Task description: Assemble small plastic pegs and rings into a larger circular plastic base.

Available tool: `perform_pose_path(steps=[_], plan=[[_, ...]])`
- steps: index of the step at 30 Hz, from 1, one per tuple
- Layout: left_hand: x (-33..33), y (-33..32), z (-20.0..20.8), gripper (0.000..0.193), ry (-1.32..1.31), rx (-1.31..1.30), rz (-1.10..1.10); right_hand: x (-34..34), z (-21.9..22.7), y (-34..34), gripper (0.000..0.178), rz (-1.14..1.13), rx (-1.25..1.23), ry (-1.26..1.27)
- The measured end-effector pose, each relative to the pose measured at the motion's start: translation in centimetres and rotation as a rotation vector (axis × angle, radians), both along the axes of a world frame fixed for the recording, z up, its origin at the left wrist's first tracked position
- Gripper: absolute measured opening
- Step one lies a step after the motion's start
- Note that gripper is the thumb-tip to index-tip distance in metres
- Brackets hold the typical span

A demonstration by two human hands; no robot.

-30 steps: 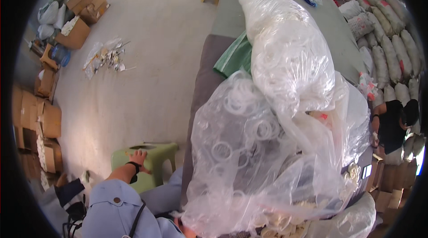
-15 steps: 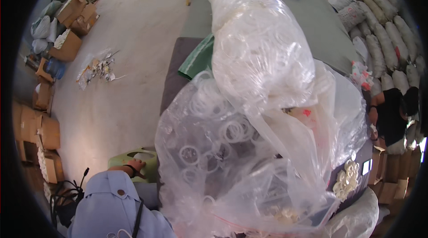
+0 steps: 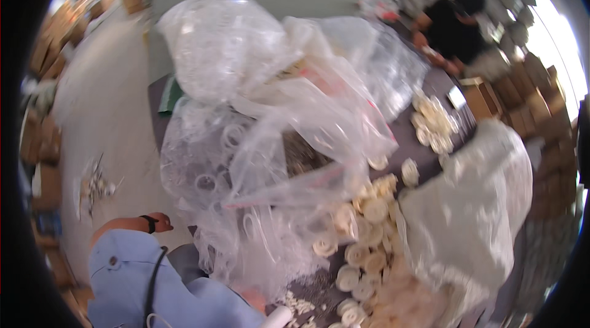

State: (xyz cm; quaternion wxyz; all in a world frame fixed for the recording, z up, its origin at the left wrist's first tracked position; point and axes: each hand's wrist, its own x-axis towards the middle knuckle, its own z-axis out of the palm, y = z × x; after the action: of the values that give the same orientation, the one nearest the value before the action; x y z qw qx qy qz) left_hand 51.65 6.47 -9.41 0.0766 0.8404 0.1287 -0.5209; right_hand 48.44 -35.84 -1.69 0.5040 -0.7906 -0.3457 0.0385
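My left hand [image 3: 161, 222], with a black band at the wrist, hangs past the left side of the table [image 3: 161, 97]. Its fingers look curled in, blurred, with nothing visible in them. A small skin-toned patch [image 3: 252, 298] by my blue shirt may be my right hand; its fingers are hidden. Beside it lies a white roll-like piece [image 3: 278, 317]. Clear plastic bags of rings [image 3: 206, 183] cover the near table. An opened bag [image 3: 362, 116] rests against them, with dark contents [image 3: 304, 153] showing. Cream-coloured discs [image 3: 375, 210] spread to the right.
A stuffed clear bag [image 3: 224, 42] stands farther back on the table. At right sits a large whitish sack [image 3: 467, 217]; beyond it a person in black [image 3: 455, 33] works near stacked cartons [image 3: 528, 91]. Litter [image 3: 98, 186] lies on the left floor.
The view has swung right and down, bringing in the loose discs and whitish sack. My left hand has come off the green stool. The bag's opening now shows dark contents.
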Motion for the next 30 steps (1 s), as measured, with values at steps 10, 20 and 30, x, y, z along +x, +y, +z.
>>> perform_pose_path(steps=[10,20,30], plan=[[2.7,-3.7,-0.2,0.046,-0.285,-0.530,-0.791,-4.3,4.5,3.7,0.013,-0.390,-0.179,-0.051],[1.0,-15.8,14.7,0.017,-0.563,-0.897,-0.800,-10.8,8.8,-0.6,0.023,-0.975,-0.043,-0.013],[4.9,-4.3,-2.2,0.029,-0.417,-0.752,-1.076,-21.3,3.2,-14.1,0.011,-2.097,-0.107,0.052]])
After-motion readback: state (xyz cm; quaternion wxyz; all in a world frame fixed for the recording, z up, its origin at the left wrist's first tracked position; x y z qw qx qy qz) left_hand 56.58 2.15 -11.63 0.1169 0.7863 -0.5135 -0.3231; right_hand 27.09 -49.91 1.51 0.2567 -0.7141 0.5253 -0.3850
